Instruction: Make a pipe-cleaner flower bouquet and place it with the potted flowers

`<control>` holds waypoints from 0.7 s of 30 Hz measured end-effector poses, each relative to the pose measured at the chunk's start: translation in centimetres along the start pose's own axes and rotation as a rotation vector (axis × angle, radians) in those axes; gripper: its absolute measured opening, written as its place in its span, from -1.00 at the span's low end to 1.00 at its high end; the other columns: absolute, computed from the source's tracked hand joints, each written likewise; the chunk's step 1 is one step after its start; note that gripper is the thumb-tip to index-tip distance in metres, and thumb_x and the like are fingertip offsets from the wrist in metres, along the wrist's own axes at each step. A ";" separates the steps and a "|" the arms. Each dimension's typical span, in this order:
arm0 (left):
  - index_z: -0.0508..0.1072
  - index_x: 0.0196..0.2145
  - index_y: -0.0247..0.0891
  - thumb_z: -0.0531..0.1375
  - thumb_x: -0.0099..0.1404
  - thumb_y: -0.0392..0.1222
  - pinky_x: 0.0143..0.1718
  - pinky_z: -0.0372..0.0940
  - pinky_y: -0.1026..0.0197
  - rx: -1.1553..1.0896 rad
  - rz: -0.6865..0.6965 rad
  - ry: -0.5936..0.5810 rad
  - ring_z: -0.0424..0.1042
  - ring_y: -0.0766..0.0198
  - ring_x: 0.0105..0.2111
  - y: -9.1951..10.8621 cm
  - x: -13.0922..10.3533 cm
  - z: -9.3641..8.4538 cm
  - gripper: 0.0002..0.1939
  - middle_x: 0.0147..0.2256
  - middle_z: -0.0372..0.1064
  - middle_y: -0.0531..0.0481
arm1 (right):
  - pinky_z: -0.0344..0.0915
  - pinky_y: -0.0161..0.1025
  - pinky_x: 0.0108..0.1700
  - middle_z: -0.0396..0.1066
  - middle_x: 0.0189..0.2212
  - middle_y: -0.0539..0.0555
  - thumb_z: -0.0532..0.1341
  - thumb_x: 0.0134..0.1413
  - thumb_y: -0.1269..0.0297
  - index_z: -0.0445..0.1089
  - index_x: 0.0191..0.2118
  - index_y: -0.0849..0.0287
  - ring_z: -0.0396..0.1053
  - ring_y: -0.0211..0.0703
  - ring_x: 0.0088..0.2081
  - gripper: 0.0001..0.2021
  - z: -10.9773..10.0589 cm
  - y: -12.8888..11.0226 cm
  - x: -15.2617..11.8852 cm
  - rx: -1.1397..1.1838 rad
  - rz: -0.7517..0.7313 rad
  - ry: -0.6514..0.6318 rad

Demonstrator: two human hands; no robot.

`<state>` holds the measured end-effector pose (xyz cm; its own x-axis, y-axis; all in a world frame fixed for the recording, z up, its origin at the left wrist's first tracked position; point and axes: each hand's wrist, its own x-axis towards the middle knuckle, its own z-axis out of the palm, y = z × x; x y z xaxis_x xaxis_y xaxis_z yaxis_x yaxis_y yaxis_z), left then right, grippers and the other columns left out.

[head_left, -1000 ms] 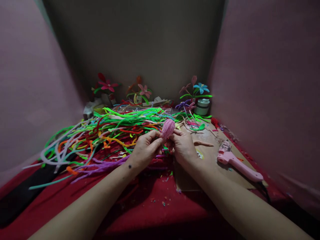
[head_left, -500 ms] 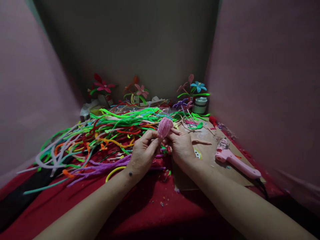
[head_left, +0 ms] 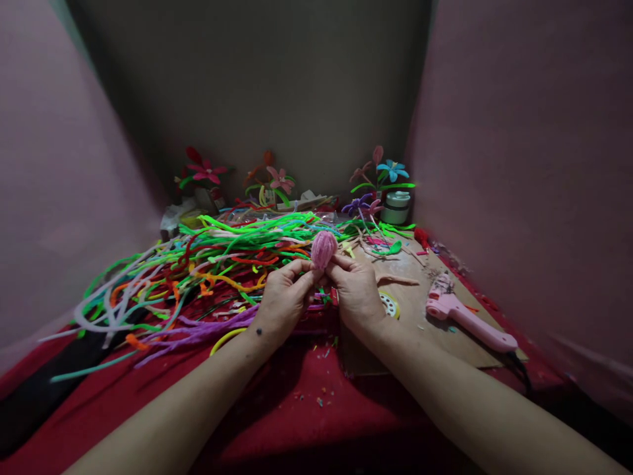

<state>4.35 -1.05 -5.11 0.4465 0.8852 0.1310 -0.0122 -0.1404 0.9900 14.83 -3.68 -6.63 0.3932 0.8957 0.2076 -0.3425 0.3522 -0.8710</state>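
Bud (head_left: 324, 249) of pink chenille, pinched in both hands above a red-covered table

Head view. The left hand (head_left: 281, 293) has its thumb and forefinger brought together at the base of the bud. The right hand (head_left: 362, 293) pinches in the same way from the other side, its fingers closed at the lower edge. The rounded, ridged bud stands upright between them, over the middle of the table (head_left: 306, 435). Exactly which fingertips bear on it is partly hidden.

To the left and behind lies a loose heap of chenille stems (head_left: 252, 231), mostly green, with red, orange and white among them; purple stems (head_left: 212, 328) lie nearer the left wrist, close to a yellow curved piece (head_left: 225, 340). To the right, a brown board (head_left: 413, 316) carries a pink glue gun (head_left: 469, 320), a tan strip (head_left: 398, 280) and a yellow-and-white disc (head_left: 390, 305), the last partly covered by the right hand. Along the back stand a magenta flower (head_left: 206, 173), a pale pink flower (head_left: 281, 180) and a blue flower (head_left: 393, 170), the last above a lidded jar (head_left: 397, 208).
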 end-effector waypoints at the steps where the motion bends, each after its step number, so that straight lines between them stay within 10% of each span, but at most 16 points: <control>1: 0.39 -0.46 -0.32 0.23 0.11 -0.09 -0.74 -0.06 0.44 0.003 -0.002 0.000 0.04 0.53 -0.74 0.1 0.0 0.0 -0.79 -0.71 0.16 0.19 | -0.03 -0.37 -0.58 0.18 -0.70 -0.12 0.23 -0.17 0.28 0.48 -0.51 0.26 0.07 -0.38 -0.62 -0.85 0.0 0.0 0.0 -0.002 0.008 0.003; 21: 0.37 -0.52 -0.34 0.27 0.02 -0.13 -0.71 -0.01 0.41 -0.058 0.024 0.068 0.11 0.51 -0.72 0.2 0.3 -0.4 -0.78 -0.66 0.27 0.13 | 0.12 -0.35 -0.49 0.20 -0.68 -0.09 0.17 -0.16 0.35 0.30 -0.64 0.23 0.12 -0.35 -0.57 -0.85 0.0 0.1 -0.7 -0.125 -0.014 -0.054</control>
<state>4.18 -0.61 -4.87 0.3836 0.9103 0.1558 -0.0749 -0.1375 0.9877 14.55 -4.28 -6.84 0.3491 0.9055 0.2410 -0.2273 0.3314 -0.9157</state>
